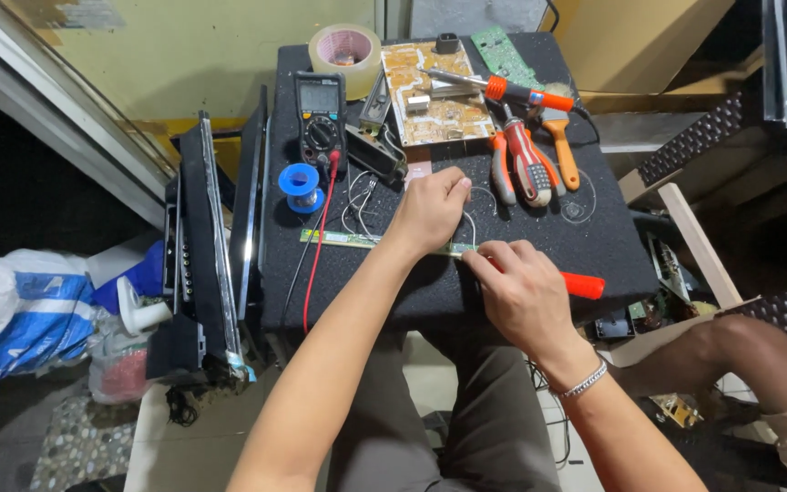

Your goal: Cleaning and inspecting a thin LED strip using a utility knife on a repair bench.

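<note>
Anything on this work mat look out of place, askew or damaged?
Mostly a working clutter. The narrow strip board under the left hand lies slightly askew, and the red-handled tool held by the right hand juts past the black mat's front edge. No visible damage.

I'm reaching both bare forearms forward and inward. My left hand (430,211) is curling palm-down, fingertips pinched together. My right hand (523,290), just beside it, is closing in a loose fist, bracelet at the wrist.

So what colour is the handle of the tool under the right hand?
Bright orange-red; the tool handle sticks out beyond the right hand, seen in the head view.
</note>
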